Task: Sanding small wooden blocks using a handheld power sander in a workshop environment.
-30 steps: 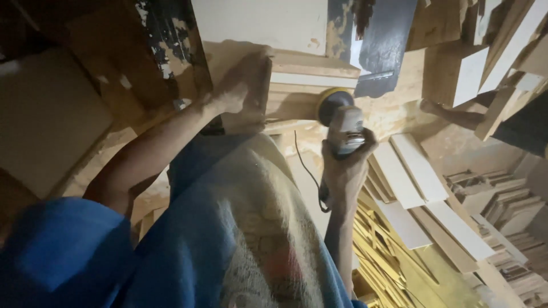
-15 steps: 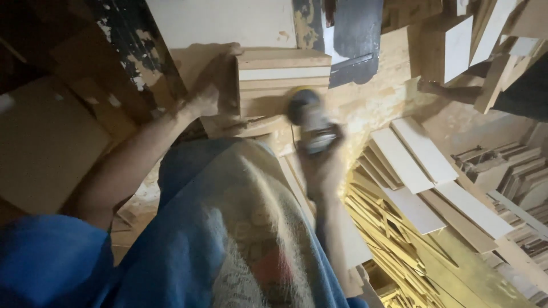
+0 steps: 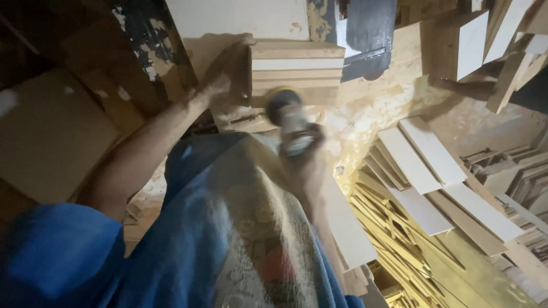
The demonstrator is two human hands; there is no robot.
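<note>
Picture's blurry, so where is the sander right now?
The sander is in the right hand, upper centre of the head view, its pad against the stacked boards that the left hand steadies.

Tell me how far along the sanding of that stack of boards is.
Done: cannot be told; the board edges are too blurred to show which are smooth. In hand: the left hand braces the stack of boards, while the right hand presses the sander against its lower front edge. Left: probably plenty, since loose boards lie piled at the right.
</note>
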